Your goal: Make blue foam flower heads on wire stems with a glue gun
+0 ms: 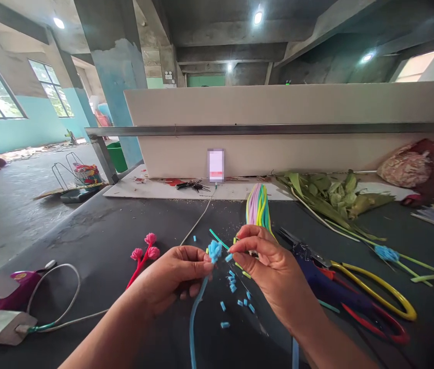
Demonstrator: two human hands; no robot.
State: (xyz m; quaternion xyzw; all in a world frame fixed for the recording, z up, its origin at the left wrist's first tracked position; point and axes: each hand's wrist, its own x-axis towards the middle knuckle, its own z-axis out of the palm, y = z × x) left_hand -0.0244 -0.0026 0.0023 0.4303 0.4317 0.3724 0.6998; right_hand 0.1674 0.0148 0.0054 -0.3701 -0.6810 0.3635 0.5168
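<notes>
Left hand (pixel 178 271) pinched a light-blue, bumpy, rounded plastic-looking cluster (pixel 214 251) between thumb and fingers, above a dark grey tabletop (pixel 97 233). Right hand (pixel 269 259) had its fingertips pressed together on a short light-blue tube piece (pixel 229 258); any thread between piece and cluster, couldn't tell. Cluster sat just left of the right fingertips; left hand nearer, touching it. Long, slim blue tube (pixel 193 328) ran from under the left fingers toward the wearer. Cluster looked compact, uneven, lumpy all over.
</notes>
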